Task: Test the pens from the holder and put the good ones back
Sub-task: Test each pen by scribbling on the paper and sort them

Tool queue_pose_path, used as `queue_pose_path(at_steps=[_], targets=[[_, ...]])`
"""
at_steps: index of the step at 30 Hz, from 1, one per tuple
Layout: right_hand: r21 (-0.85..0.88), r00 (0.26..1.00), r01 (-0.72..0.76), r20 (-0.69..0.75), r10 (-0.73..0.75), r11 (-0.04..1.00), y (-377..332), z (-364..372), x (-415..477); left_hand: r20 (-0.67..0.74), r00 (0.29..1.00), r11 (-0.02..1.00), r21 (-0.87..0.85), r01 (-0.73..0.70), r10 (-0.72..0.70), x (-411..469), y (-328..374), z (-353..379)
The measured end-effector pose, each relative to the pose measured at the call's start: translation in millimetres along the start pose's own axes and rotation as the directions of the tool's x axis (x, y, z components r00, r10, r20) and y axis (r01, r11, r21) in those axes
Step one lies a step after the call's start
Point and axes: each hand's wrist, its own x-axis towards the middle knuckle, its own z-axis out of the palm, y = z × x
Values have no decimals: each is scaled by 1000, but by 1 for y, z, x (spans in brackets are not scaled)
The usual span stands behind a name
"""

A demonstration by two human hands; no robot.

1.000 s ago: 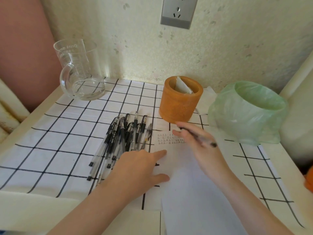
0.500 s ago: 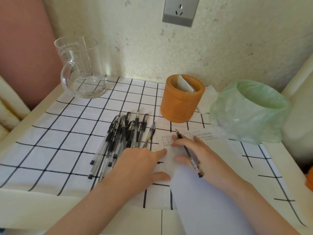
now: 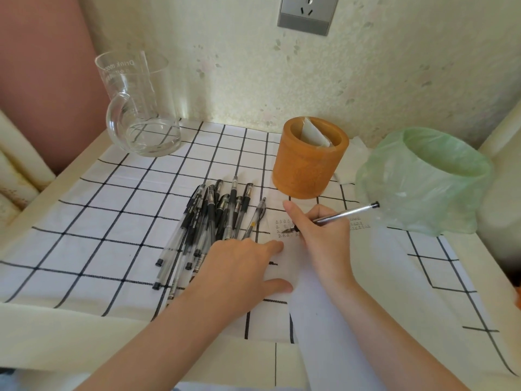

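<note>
On grid-checked cloth [image 3: 118,221]: pinching slim clear pen [image 3: 346,213] in right hand [image 3: 324,238], tip on thin paper [image 3: 338,320]; pressing it with flat left hand [image 3: 239,272], near cylindrical orange holder [image 3: 307,170].

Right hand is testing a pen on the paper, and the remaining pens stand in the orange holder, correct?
Not quite. The head view shows the remaining pens lying in a pile on the checked cloth, not standing in the orange holder. The right hand does have a pen on the paper.

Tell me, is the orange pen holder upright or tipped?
Upright: the orange pen holder stands on its base on the checked cloth, mouth facing up.
</note>
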Motion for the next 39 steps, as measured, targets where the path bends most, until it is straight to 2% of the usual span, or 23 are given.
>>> queue_pose_path(at_steps=[11,39], targets=[[-118,997,77,0,-77,990,12,-1,1,2,998,996,-50,69,-69,-3,2,2],[-136,993,121,23,-118,983,12,0,1,-14,995,993,-67,99,-100,-3,3,2]])
